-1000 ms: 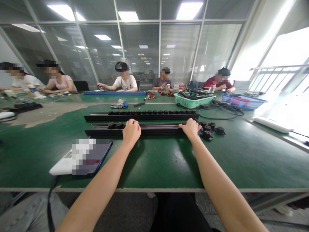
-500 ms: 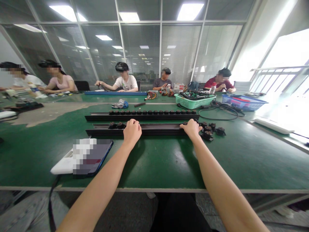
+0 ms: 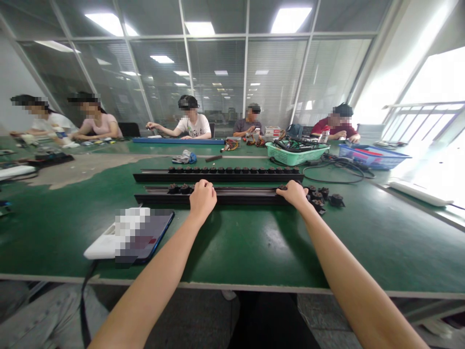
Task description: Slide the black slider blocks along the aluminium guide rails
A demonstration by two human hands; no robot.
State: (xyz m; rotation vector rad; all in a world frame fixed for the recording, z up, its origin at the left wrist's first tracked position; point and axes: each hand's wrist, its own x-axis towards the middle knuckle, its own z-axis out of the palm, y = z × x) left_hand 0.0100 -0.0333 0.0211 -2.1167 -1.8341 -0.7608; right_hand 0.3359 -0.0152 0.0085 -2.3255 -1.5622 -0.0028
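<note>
A long black metal rail (image 3: 250, 198) lies across the table in front of me. My left hand (image 3: 203, 199) is closed over its middle, with the fingers curled over the far side and their tips hidden. Just left of that hand, black socket-like modules (image 3: 179, 189) sit in the rail's channel. My right hand (image 3: 296, 195) is closed at the rail's right end, its thumb toward a small black module (image 3: 281, 187) mostly covered by the fingers. Several loose black modules (image 3: 336, 200) lie to the right of my right hand.
Behind lies a second rail (image 3: 218, 177) filled with a row of modules. A phone (image 3: 160, 237) and a white device (image 3: 103, 240) rest at left. A green basket (image 3: 296, 156), a blue basket (image 3: 378, 157) and cables (image 3: 337, 169) are at back right. Other people sit across the table.
The view has turned slightly left, so everything appears shifted a little to the right. Both hands stay in nearly the same places on the rail.
</note>
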